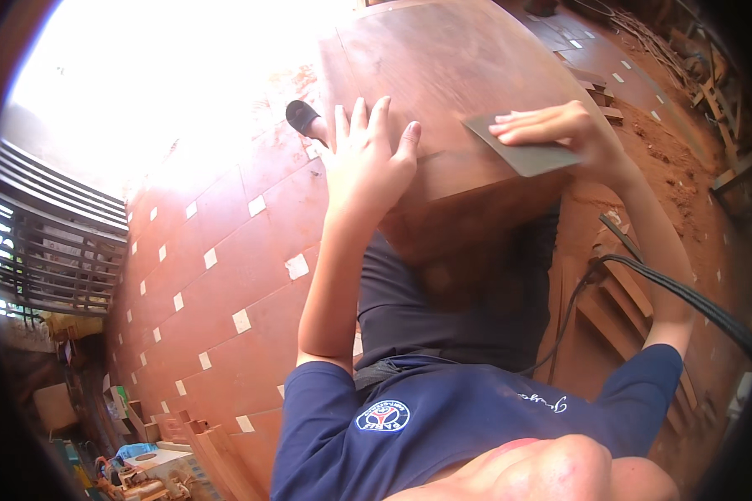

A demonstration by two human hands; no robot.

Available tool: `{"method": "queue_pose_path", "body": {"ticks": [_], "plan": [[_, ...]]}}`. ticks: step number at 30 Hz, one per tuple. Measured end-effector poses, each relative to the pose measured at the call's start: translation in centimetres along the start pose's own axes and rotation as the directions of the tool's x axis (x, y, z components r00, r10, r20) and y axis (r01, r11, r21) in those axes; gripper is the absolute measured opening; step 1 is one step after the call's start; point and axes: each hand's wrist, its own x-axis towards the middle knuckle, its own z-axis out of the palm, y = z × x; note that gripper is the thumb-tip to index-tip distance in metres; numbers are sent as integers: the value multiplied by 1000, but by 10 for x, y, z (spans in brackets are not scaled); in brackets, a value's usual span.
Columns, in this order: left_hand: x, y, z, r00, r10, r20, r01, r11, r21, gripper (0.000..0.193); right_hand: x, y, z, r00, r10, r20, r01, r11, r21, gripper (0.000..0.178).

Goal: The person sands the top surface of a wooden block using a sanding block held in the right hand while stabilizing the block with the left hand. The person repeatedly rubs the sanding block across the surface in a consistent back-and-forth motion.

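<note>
A large reddish-brown wooden piece [426, 71] with a broad flat top stretches away in front of me, its near end close to my legs. My left hand [366, 159] rests on its left edge near that end, fingers spread and holding nothing. Over the near right part of the top, my right hand [572, 134] grips a grey-green sheet of sandpaper [530, 159], the fingers lying together on it. One corner of the sheet points left across the wood. The underside of the sheet and my right thumb are hidden.
Reddish floor tiles [226, 275] with small white squares extend left to a dark slatted grille [54, 225]. Reddish dust [664, 150] covers ground at the right. A black cable [685, 299] crosses near my right arm, above wood pieces [614, 321]. More timber [226, 463] lies lower left.
</note>
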Motion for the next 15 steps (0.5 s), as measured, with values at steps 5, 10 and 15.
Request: {"method": "queue_pose_path", "body": {"ticks": [5,10,15], "plan": [[1,10,1,999,9,41,-9,1000,-3,63,-44,-5,-38,855,453,-254,-362,870,334,23],[12,4,3,1000,16,11,-15,1000,-9,63,41,25,-49,780,617,-108,-501,718,483,39],[13,0,7,998,58,7,-58,998,-10,64,91,112,-44,638,748,186,-691,449,566,50]]}}
